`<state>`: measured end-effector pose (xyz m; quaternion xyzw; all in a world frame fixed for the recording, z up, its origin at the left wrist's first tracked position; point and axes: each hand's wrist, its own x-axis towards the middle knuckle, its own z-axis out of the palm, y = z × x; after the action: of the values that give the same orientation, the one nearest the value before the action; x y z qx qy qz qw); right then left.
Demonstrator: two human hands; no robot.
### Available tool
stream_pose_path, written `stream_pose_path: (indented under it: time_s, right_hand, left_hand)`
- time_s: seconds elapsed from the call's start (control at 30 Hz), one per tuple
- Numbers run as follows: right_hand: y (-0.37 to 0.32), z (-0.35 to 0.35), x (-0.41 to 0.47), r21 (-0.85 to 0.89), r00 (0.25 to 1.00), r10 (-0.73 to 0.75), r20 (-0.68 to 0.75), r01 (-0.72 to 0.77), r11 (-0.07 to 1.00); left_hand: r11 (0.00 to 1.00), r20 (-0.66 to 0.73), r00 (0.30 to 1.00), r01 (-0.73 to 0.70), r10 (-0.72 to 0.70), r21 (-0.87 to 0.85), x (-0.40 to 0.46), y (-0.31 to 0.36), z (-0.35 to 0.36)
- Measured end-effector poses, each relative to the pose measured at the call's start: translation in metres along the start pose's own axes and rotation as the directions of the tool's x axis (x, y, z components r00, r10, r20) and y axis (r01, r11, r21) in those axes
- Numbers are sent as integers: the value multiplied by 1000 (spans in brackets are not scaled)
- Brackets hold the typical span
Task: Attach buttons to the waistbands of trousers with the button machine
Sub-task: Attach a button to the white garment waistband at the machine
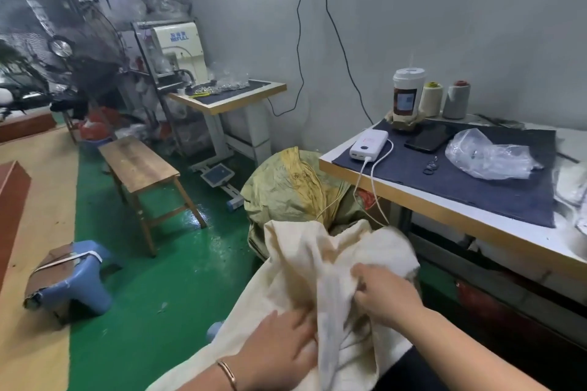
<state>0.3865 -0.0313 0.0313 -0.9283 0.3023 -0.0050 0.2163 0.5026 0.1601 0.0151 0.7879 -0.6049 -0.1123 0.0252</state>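
Cream trousers [333, 263] bunched on lap, beside worktable [444, 209]. L hand [279, 343] flat, fingers spread, pressing cloth. R hand [384, 295] pinches a fold. Button machine [178, 51] well apart, rear left.

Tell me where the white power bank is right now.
In the head view the white power bank lies at the right, on the near-left corner of the dark cloth covering the work table, left of the black phone.

Pale grey wall [444, 9] ahead of me, glossy green floor [165, 263] below. A wooden bench [139, 165] stands on it, a blue plastic stool [79, 279] nearer, my desk [444, 209] at right.
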Motion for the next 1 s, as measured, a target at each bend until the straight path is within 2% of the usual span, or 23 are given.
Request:
stream_pose_path:
  time_s: [0.07,0.17,0.27,0.37,0.47,0.6,0.7,0.8,0.9,1.0]
  right_hand:
    - [5,6,-1,-104,996,17,82,-9,995]
    - [12,-7,0,-124,988,78,130,-62,990]
    - [18,-23,-4,-3,988,92,126,-92,996]
    - [25,-37,-14,84,994,55,91,-63,994]
    - [33,-51,-28,182,998,43,50,-51,982]
    - [50,-74,-59,317,999,34,33,-43,947]
    - [72,-102,-85,358,1000,14,-1,-13,934]
    - [107,-139,-120,470,995,95,-35,-67,880]
    - [146,-170,-150,569,963,237,-126,-125,813]
    - [184,-189,-171,614,891,385,-240,-168,771]
  left_hand:
    - [1000,99,995,-5,6,-9,-1,8,10]
    - [995,159,987,-33,17,94,5,13,-3]
    - [999,73,997,-34,33,17,10,16,-32]
    - [998,-36,998,55,-56,-28,14,20,-62]
    - [985,-2,990,144,-144,97,19,28,-84]
    - [948,12,985,162,-172,272,29,41,-111]
    - [962,-18,997,72,-70,262,46,66,-134]
    - [952,28,989,-149,147,267,77,110,-147]
    - [894,33,934,-349,355,281,104,162,-156]
    - [837,-61,872,-445,486,318,136,206,-165]
